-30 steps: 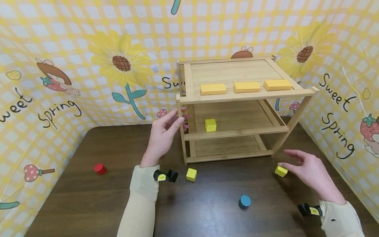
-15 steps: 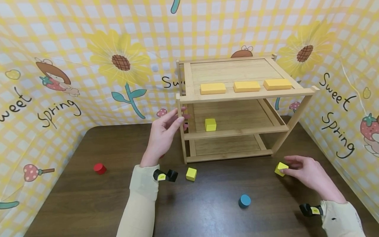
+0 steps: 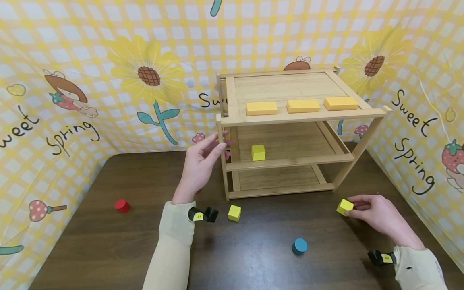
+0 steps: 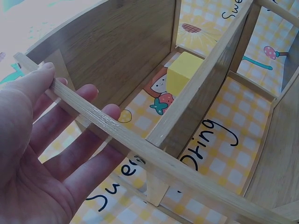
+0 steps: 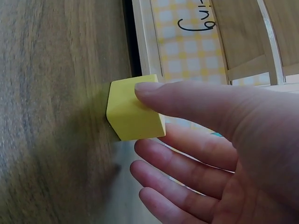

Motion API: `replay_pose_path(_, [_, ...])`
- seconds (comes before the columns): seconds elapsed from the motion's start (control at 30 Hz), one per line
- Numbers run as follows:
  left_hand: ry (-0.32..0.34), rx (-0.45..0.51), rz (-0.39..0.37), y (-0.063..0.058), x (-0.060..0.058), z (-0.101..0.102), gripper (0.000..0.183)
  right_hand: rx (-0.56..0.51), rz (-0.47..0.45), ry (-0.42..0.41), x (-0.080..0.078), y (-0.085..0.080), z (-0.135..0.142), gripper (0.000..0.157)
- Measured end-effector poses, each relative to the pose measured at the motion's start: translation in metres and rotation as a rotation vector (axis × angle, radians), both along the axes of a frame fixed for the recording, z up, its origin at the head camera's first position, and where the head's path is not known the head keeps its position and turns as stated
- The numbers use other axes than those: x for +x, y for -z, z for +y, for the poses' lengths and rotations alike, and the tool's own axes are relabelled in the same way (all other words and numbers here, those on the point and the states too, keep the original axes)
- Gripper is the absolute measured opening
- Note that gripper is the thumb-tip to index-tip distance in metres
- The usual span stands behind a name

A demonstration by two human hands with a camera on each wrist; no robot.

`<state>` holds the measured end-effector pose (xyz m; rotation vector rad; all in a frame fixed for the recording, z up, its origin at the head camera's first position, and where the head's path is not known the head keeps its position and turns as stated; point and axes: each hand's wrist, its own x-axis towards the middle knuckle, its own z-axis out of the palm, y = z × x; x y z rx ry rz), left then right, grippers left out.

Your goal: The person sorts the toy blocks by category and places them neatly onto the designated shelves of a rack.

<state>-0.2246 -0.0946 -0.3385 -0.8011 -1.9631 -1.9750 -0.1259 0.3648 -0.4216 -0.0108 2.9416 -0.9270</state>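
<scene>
My left hand (image 3: 195, 167) grips the left front post of a three-tier wooden shelf rack (image 3: 282, 86). In the left wrist view the thumb lies on one side of the post (image 4: 100, 116) and the fingers pass behind it. Over the table at the right, my right hand (image 3: 380, 213) pinches a yellow cube (image 3: 344, 207). Seen from the right wrist, the thumb presses one face of that cube (image 5: 133, 109), and the index finger is mostly hidden behind it. A second yellow cube (image 3: 258, 152) sits on the rack's middle shelf, toward the left.
Three yellow-orange rectangular blocks (image 3: 303, 106) lie along the front of the top shelf. On the dark table (image 3: 253, 262) are another yellow cube (image 3: 234, 213), a blue cylinder (image 3: 299, 246) and a red cylinder (image 3: 122, 206). A patterned cloth (image 3: 90, 80) surrounds the table.
My right thumb and fingers have come together on the right-hand yellow cube, which has turned and shifted slightly. My left hand stays on the post.
</scene>
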Motion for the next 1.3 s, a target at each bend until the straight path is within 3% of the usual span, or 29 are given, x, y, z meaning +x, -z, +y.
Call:
replay_pose_path(0.47, [0.012, 0.012, 0.015, 0.001, -0.001, 0.001, 0.037, -0.013, 0.068, 0.001, -0.001, 0.004, 0.000, 0.039])
replay_pose_path(1.3, [-0.004, -0.015, 0.020, 0.001, -0.002, 0.001, 0.036, -0.054, 0.131, 0.013, -0.004, -0.005, -0.012, 0.038])
